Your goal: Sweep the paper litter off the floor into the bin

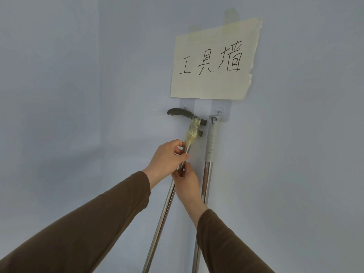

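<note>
Two long metal-shafted tools hang from clear wall hooks. The left pole (160, 217) has a dark curved handle (180, 113) wrapped in yellowed tape, resting on its hook (186, 106). It leans down to the left. My left hand (167, 157) grips this pole just under the tape. My right hand (187, 183) holds the same pole directly below the left hand. The right pole (204, 194) has a grey plastic grip (211, 138) and hangs straight from its own hook (219, 110). The heads of both tools, the paper litter and the bin are out of view.
A pale paper sign (213, 62) with handwritten characters is taped to the light blue wall (78, 95) right above the hooks. Both my arms wear brown sleeves (88, 223). The floor is not in view.
</note>
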{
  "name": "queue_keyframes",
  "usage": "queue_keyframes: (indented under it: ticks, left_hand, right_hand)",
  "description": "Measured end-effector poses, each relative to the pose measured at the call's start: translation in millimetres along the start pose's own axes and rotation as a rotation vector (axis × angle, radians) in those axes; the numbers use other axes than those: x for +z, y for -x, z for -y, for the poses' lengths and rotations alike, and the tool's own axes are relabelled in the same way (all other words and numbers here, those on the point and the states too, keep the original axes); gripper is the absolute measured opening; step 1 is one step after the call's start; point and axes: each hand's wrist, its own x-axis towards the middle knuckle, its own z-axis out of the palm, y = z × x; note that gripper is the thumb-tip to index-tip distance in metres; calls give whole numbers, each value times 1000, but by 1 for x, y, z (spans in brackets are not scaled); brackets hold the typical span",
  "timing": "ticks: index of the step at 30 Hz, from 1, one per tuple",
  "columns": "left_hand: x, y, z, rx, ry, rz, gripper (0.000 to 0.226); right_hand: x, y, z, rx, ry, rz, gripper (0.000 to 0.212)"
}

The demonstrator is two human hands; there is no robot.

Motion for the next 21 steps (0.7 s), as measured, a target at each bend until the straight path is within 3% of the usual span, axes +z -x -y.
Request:
queue_keyframes:
  ticks: [14,21]
  left_hand:
    - [5,10,5,-23,-26,43,38]
    - [3,19,10,-50,-31,65,38]
  right_hand:
    - [-6,20,-4,15,67,0,28]
    - [-13,33,-6,95,56,81,54]
